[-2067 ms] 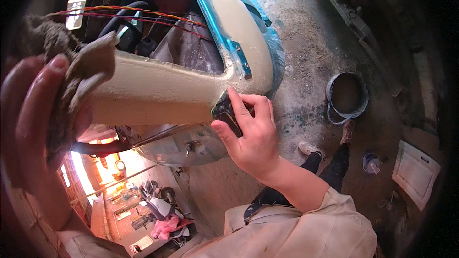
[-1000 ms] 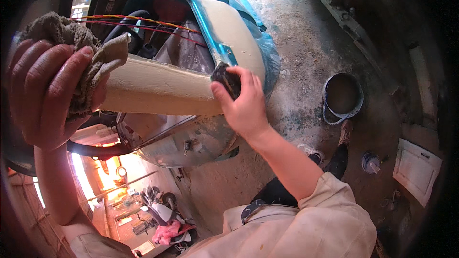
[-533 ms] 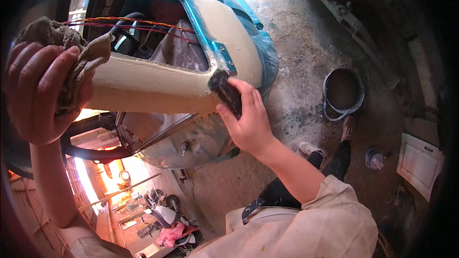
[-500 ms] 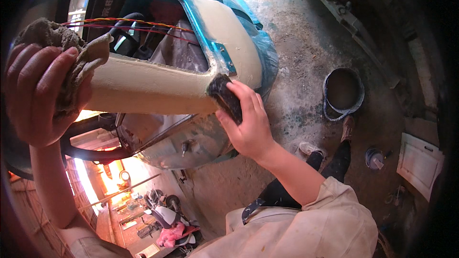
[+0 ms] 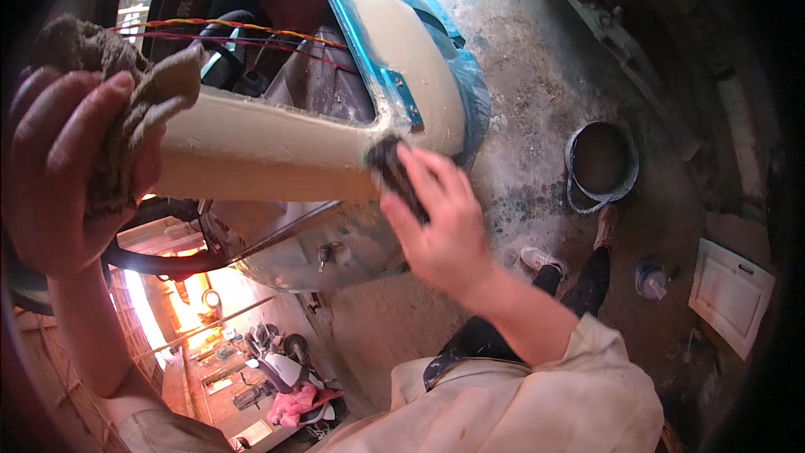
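Note:
At the far left, my left hand [image 5: 63, 159] is closed around a crumpled grey-brown rag [image 5: 159, 84], which hangs over the end of a beige-coated car pillar [image 5: 260, 155]. My right hand [image 5: 444, 235] grips a dark, worn sanding block [image 5: 392, 169], somewhat blurred. The block lies against the pillar's right end, near the lower corner of the window opening. Beyond it, the beige coating continues over a turquoise body panel [image 5: 411, 50], and a bare turquoise patch with holes [image 5: 402, 101] shows beside the corner.
Red and yellow wires [image 5: 251, 27] stretch across the window opening. A key [image 5: 322, 265] sticks out of the door below the pillar. On the floor to the right stand a bucket [image 5: 631, 189], a small container [image 5: 651, 279] and a white panel [image 5: 731, 295]. A motorbike [image 5: 285, 369] is lower left.
My right hand and the block have shifted slightly right and down, with the hand now blurred. My left hand sits a little lower, still holding the rag. The whole view has tilted slightly.

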Demonstrator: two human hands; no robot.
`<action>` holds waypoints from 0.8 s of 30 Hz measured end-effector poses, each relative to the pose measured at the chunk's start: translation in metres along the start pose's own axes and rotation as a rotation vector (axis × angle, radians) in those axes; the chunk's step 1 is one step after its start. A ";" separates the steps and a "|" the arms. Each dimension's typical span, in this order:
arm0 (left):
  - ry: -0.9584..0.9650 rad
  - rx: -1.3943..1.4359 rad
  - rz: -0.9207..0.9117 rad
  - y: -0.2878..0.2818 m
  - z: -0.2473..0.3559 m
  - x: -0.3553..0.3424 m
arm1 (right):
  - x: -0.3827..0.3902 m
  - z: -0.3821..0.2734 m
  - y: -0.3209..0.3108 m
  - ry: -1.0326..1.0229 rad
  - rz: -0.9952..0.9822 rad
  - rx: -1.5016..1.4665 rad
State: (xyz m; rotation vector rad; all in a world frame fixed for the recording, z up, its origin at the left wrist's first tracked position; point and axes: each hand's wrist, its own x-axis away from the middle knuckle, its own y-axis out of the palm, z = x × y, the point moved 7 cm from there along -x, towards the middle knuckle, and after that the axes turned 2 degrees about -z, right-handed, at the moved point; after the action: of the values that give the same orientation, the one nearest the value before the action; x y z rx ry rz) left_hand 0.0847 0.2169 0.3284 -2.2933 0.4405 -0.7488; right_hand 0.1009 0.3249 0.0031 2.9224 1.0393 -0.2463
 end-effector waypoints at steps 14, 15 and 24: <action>-0.030 0.008 -0.036 0.002 0.003 0.008 | -0.003 0.002 0.003 -0.016 0.017 0.038; -0.023 0.047 -0.036 0.002 0.000 0.007 | -0.016 0.008 0.003 -0.013 0.022 0.021; -0.011 0.011 -0.048 -0.001 0.000 0.006 | -0.001 -0.001 0.006 -0.024 0.001 0.041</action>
State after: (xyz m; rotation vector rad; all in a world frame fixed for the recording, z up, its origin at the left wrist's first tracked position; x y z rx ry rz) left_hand 0.0899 0.2144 0.3312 -2.3040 0.3770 -0.7602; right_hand 0.1035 0.3199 0.0041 2.9480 1.0419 -0.3052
